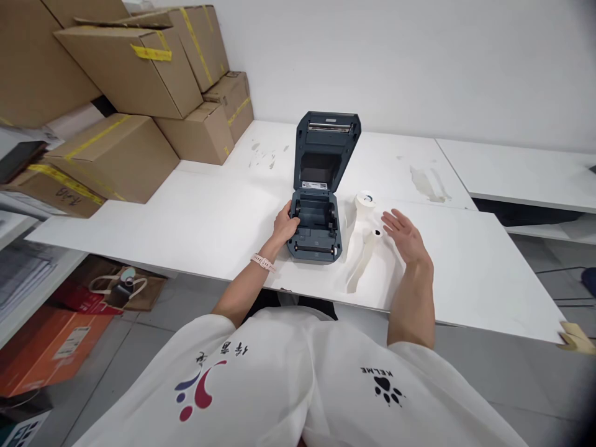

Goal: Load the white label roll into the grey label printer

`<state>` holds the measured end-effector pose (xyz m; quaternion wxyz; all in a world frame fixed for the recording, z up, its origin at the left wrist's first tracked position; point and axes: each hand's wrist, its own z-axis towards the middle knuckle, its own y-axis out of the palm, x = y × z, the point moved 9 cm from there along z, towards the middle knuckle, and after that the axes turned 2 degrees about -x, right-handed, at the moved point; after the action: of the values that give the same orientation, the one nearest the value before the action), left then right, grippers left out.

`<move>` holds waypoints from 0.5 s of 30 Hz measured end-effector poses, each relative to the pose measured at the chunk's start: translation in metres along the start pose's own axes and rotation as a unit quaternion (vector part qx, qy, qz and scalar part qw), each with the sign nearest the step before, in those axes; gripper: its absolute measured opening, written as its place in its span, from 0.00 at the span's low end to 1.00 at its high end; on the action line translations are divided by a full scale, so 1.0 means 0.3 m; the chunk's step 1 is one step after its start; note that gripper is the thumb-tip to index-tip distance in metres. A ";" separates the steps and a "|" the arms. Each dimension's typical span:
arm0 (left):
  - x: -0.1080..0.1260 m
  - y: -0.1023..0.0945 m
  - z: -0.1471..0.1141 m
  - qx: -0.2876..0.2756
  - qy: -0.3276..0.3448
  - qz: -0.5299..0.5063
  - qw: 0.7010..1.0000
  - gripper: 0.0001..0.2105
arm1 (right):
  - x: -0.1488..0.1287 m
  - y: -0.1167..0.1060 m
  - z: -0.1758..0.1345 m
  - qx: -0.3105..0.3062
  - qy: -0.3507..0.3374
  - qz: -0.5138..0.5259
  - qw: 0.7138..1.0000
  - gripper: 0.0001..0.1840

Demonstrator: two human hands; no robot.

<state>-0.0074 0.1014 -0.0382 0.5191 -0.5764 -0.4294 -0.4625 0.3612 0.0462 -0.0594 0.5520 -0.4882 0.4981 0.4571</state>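
Note:
A dark grey label printer sits on the white table with its lid raised and its roll bay exposed. My left hand holds the printer's left side, thumb over the rim and the other fingers mostly hidden behind the casing. To the right of the printer lie a white label roll with a loose strip trailing from it and a smaller roll with a pale strip running toward the front edge. Beside these rolls my right hand hovers with fingers stretched out and nothing in it.
Cardboard boxes with yellow tape are stacked at the back left of the white table. A white wall rises behind. At the lower left, an orange box and a paper bag are near the floor. A lower shelf shows at right.

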 end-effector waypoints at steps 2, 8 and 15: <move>-0.007 -0.001 0.007 0.005 -0.001 0.001 1.000 0.38 | 0.023 0.010 -0.081 -0.027 0.010 -0.034 0.999 0.41; -0.008 0.004 0.009 0.005 0.001 0.001 1.000 0.38 | -0.158 0.221 -0.124 -0.164 0.009 -0.120 0.979 0.31; 0.014 0.005 -0.007 0.007 0.004 0.004 1.000 0.36 | -0.499 0.670 0.008 -0.294 -0.197 -0.429 0.831 0.23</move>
<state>-0.0053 0.0992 -0.0342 0.5269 -0.5722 -0.4283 -0.4598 0.1494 0.0670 0.0731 0.6092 -0.6918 -0.0388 0.3858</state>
